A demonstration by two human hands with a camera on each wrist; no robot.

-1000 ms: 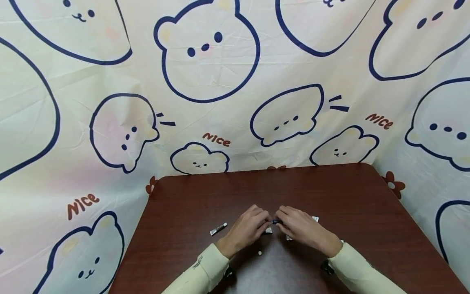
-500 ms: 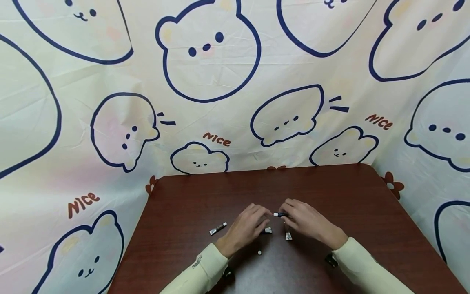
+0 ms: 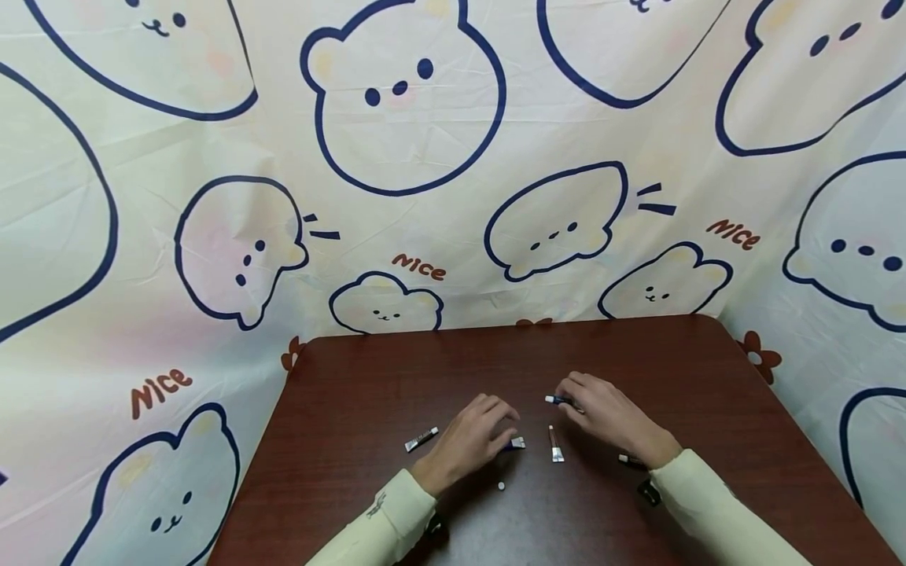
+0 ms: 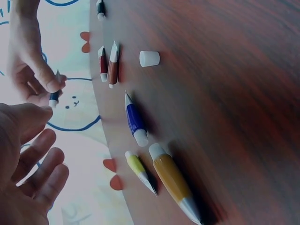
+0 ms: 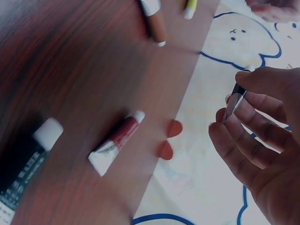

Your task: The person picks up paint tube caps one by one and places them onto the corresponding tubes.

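My right hand pinches a small dark blue paint tube between thumb and fingers, its white-capped end facing left. In the right wrist view this tube shows a silver crimped end toward the palm. My left hand holds nothing; its fingers are loosely bent in the left wrist view, apart from the right hand. Close beside the left hand lies a blue paint tube, partly hidden in the head view. A brown paint tube lies between the hands. A loose white cap sits nearer the front.
An ochre tube and a yellow tube lie by the left hand. A red tube and a black tube lie by the right hand. A patterned cloth hangs behind the brown table.
My right hand has drawn away from the left hand, back and to the right, carrying the dark blue tube. The brown tube between them has come into full view. The left hand stays put.
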